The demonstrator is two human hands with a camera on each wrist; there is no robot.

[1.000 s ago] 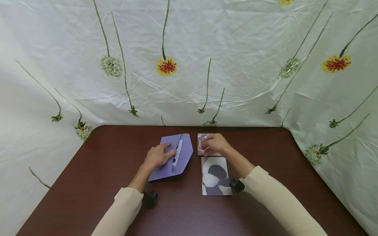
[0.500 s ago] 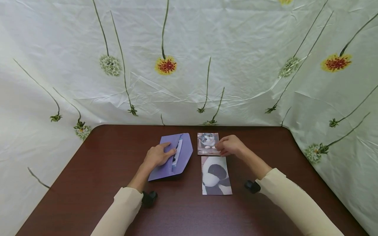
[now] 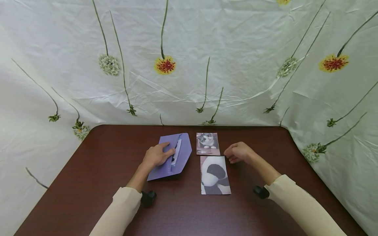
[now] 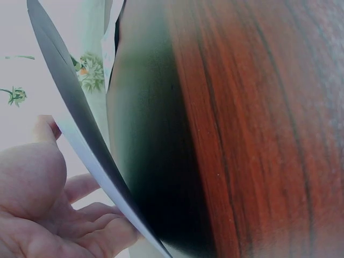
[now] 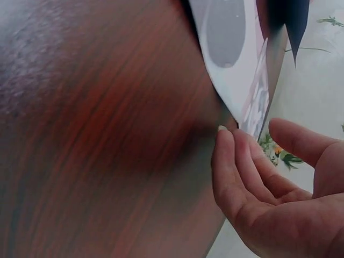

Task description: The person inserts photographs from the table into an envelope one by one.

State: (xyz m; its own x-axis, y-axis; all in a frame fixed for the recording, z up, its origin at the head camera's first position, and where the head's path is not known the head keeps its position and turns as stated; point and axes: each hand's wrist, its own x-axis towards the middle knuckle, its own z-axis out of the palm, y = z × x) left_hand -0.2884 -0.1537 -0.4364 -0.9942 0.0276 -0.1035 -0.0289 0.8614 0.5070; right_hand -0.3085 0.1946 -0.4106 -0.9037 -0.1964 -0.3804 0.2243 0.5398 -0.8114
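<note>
A purple envelope (image 3: 183, 154) with a pointed flap lies on the left of the table, its flap turned to the right. A printed card (image 3: 176, 153) pokes out of its opening. My left hand (image 3: 155, 156) rests on the envelope, thumb and index finger spread beside the opening; in the left wrist view the envelope (image 4: 91, 137) bows above the table. To the right lie two photos, a cat photo (image 3: 207, 143) and, nearer me, a black-and-white panda photo (image 3: 213, 177). My right hand (image 3: 240, 152) hovers just right of the photos, fingers loosely bent and holding nothing.
The dark reddish-brown table (image 3: 103, 193) has rounded far corners. Behind it hangs a white cloth (image 3: 189, 42) with printed flowers. Black wrist devices (image 3: 261, 192) sit on both forearms by the cream sleeves (image 3: 301, 203).
My right hand has let go of the cat photo and moved right and toward me, uncovering it. The left hand and the envelope stay in place.
</note>
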